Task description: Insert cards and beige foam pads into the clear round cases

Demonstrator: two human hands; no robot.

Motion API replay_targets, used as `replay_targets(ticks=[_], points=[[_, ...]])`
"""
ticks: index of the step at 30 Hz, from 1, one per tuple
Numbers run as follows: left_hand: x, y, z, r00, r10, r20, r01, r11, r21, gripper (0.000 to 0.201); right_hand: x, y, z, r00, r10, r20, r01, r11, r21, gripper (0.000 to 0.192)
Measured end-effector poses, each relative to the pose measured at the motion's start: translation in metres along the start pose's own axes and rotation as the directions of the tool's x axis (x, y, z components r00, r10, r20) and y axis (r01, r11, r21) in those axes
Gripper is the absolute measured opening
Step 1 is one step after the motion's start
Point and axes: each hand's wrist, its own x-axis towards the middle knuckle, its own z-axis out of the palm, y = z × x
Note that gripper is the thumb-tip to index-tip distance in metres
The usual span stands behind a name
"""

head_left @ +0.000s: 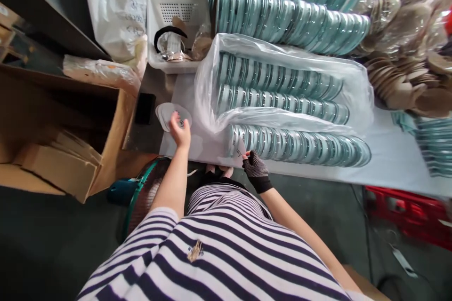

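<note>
My left hand (180, 130), bare, is over a small pile of white rounded cards (163, 115) on the left of the table. Its fingers are apart, touching or just above the top card, which has dark lettering. My right hand (256, 169) wears a dark dotted fingerless glove. Between its thumb and fingers it grips a pale card (238, 151) with printed letters. This card stands at the left end of a long row of clear greenish glass discs (300, 146) set on edge. Parts of the card are hard to make out against the glass.
A clear plastic bag (206, 84) holds more glass rows, with further rows (293, 14) behind. A white basket (154, 19) holds small items. Brown discs (391, 82) lie at right. A cardboard box (122, 117) and a fan (141, 197) stand left; a red crate (409, 211) is below right.
</note>
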Motion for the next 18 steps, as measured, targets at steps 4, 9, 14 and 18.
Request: replay_targets(ticks=[4,9,14,18], points=[[-0.080,0.014,0.055,0.818,0.162,0.551,-0.033,0.971,-0.237,0.047,0.002,-0.007,0.000,1.000,0.003,-0.006,-0.003,0.997,-0.081,0.026],[-0.130,0.009,0.094,0.749,-0.084,0.657,0.254,0.952,-0.168,0.064,0.021,-0.028,0.004,0.996,0.052,0.074,-0.025,0.944,-0.328,0.023],[-0.130,0.001,0.099,0.713,-0.050,0.699,0.363,0.879,-0.308,0.064,0.040,-0.034,0.014,0.984,0.034,0.174,0.039,0.917,-0.397,0.025],[-0.132,0.003,0.101,0.705,-0.090,0.704,0.441,0.833,-0.335,0.069,0.043,-0.030,0.012,0.969,0.030,0.247,0.028,0.974,-0.227,0.008]])
